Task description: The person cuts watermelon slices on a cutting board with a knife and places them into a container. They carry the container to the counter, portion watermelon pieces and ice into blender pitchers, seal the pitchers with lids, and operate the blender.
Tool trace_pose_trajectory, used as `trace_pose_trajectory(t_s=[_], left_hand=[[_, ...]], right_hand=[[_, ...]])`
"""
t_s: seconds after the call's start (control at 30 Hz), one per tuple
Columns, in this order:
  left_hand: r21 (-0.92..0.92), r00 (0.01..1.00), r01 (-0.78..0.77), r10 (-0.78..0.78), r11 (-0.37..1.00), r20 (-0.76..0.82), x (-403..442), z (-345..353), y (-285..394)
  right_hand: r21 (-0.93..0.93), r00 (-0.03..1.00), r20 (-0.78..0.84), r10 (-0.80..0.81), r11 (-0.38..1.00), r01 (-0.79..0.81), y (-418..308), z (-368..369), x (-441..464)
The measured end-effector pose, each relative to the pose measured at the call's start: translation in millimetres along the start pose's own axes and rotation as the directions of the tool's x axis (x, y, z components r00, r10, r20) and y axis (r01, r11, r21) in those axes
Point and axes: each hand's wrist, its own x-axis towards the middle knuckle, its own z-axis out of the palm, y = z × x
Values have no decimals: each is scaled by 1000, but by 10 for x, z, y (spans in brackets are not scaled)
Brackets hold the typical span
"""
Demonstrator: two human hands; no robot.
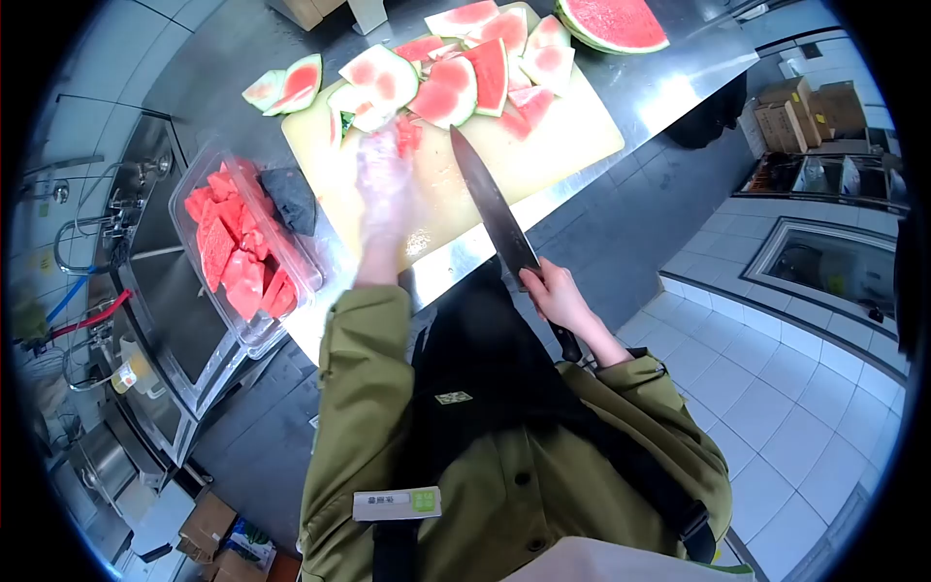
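Watermelon pieces (446,92) lie across my cutting board (436,209), a knife (490,199) in my right hand (557,296).
My right fingers are closed around its handle, blade pointing toward the fruit; my left hand (383,179) blurs over the board beside red flesh, its finger state impossible to tell. Left of the board, a clear tub (303,260) holds red chunks.

The steel desk (679,82) is carrying a pale board (572,145). Rinds (296,85) are lying by the board's left corner, a dark cloth (289,199) is resting between board and tub (312,274), and a cut melon (613,24) is sitting at the right.
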Motion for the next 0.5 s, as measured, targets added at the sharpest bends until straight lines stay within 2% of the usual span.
trace_pose_trajectory(t_s=[0.07,0.17,0.2,0.23,0.27,0.3,0.33,0.37,0.43,0.47,0.5], left_hand=[[-213,997,-60,50,975,-53,58,-66,-8],[-651,935,67,-275,756,-222,118,161,-253],[-986,854,-106,-497,128,-156,88,-55,-81],[-967,861,-208,-441,149,-253,20,-202,-242],[-950,829,-235,-468,204,-306,-90,-519,-386],[-930,795,-253,-491,268,-358,-199,-971,-458],[-935,722,-34,-638,354,-268,-247,-1559,-369],[-898,658,-4,-675,439,-334,-252,-1804,-598],[-850,855,-118,-383,513,-350,-24,-1811,-1399],[-752,885,238,-457,615,-93,46,-1872,-1419],[-421,941,291,-337,859,-36,-35,-2082,-1294]], right_hand=[[65,1000,5,-27,998,27,1,-35,28],[189,999,-38,-36,981,43,-29,19,-113],[170,995,-67,69,984,-57,-15,14,-225],[148,984,-135,114,985,-94,6,-23,-264],[189,982,-143,120,978,-92,26,-54,-277],[237,989,-138,45,972,-11,-71,-52,-317],[278,994,-112,-7,960,38,-22,-26,-206],[313,991,-135,-24,947,65,47,-34,-217],[253,973,-229,-28,963,87,3,-34,-173],[299,974,-225,-8,951,78,76,-64,-142],[337,963,-265,-40,932,131,-1,-47,-277]])
